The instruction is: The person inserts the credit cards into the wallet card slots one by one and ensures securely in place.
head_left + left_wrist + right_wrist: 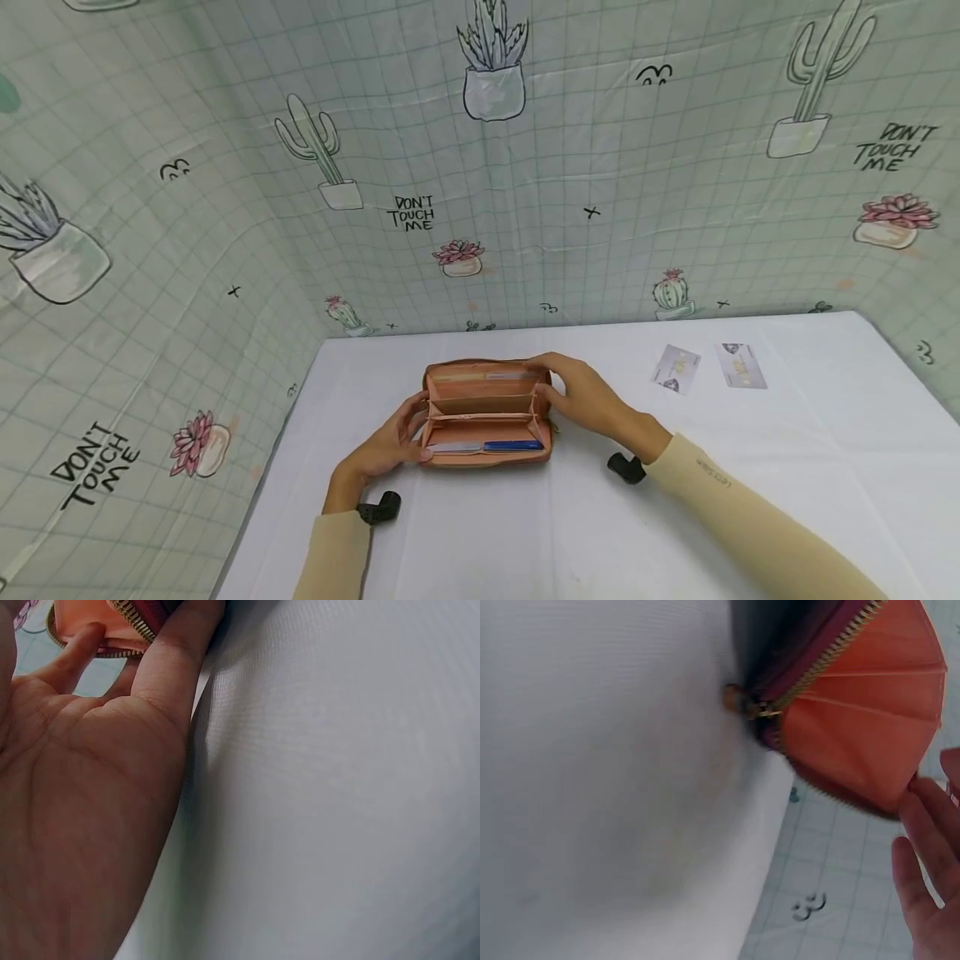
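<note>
A zip-around wallet (487, 429) stands wide open on the table, its peach inside facing up. A blue card (513, 446) and a whitish card (455, 447) sit in its near slots; the tops of others show faintly in the far side. My left hand (387, 440) holds the wallet's left end, thumb at the near corner and fingers farther up. At the far right corner, my right hand (581, 396) grips the rim, with the thumb inside. The right wrist view shows the brass zip (829, 656) and the pleated end panel.
Two silvery cards, a tilted one (677, 369) and another beside it (742, 366), lie on the white table (510, 533) to the right of the wallet. A cloth printed with cacti (525, 183) hangs behind and at the sides. Each wrist wears a black camera.
</note>
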{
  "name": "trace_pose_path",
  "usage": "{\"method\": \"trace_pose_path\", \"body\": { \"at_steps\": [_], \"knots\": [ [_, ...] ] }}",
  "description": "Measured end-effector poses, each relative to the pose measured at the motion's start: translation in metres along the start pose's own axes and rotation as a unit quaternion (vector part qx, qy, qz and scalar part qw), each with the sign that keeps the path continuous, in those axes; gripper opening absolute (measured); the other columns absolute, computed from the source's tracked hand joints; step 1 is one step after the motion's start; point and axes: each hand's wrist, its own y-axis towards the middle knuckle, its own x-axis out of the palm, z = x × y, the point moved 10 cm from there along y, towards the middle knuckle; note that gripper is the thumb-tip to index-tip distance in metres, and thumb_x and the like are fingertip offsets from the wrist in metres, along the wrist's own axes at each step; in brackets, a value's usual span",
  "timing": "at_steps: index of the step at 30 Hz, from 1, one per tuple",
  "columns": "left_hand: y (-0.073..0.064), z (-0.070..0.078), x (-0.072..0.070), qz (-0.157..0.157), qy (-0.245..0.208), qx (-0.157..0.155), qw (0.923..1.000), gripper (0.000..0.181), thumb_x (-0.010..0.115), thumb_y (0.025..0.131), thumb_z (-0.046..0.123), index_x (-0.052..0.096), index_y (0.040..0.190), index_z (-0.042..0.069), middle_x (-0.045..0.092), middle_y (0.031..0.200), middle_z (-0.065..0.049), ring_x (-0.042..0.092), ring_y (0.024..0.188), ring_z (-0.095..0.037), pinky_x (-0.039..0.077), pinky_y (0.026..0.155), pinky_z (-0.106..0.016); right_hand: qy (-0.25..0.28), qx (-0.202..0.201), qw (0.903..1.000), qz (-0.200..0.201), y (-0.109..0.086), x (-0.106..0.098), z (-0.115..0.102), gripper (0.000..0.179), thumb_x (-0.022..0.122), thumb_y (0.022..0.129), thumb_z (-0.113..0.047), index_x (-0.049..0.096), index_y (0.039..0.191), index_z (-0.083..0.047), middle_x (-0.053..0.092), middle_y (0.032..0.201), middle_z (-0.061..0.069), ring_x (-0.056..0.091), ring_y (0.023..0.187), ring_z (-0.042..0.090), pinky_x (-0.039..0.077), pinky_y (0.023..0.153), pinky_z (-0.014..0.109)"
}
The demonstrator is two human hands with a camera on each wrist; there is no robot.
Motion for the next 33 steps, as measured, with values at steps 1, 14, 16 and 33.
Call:
{"method": "trace_pose_path", "body": {
  "at_steps": [1,14,16,33],
  "knots": [
    [0.0,-0.001,0.0,0.001,0.0,0.001,1.0,0.112,0.082,0.089,0.0,0.004,0.169,0.005,0.009,0.173,-0.024,0.009,0.162,-0.042,0.043,0.11,-0.022,0.001,-0.001,0.9998,0.019,-0.005,-0.005,0.003,0.037,0.069,0.099,0.003,0.065,0.135,-0.001,0.071,0.127,0.013,0.069,0.111,0.029,0.056,0.095,0.052],
    [-0.007,0.0,0.001,0.005,-0.011,0.011,0.9999,0.112,0.083,0.087,0.0,0.007,0.169,0.006,0.013,0.172,-0.024,0.013,0.16,-0.045,0.046,0.107,-0.022,-0.011,0.135,0.9853,0.103,-0.081,-0.069,0.073,0.043,0.074,0.092,0.009,0.061,0.133,0.008,0.064,0.13,0.027,0.064,0.116,0.045,0.052,0.097,0.059],
    [-0.008,0.0,0.001,0.004,-0.01,0.011,0.9999,0.113,0.083,0.087,-0.001,0.007,0.169,0.006,0.012,0.172,-0.024,0.014,0.16,-0.044,0.046,0.107,-0.022,-0.012,0.164,0.9811,0.102,-0.09,-0.079,0.085,0.046,0.074,0.093,0.007,0.059,0.136,0.009,0.059,0.134,0.03,0.06,0.12,0.047,0.05,0.099,0.061],
    [-0.001,0.002,0.004,-0.01,-0.012,0.034,0.9993,0.11,0.082,0.088,-0.003,0.007,0.168,0.004,0.01,0.171,-0.027,0.025,0.159,-0.028,0.046,0.109,-0.022,-0.001,0.326,0.9442,0.047,-0.126,-0.118,0.168,0.086,0.079,0.09,-0.003,0.027,0.156,0.017,0.029,0.155,0.046,0.037,0.137,0.064,0.036,0.111,0.072]
  ]
}}
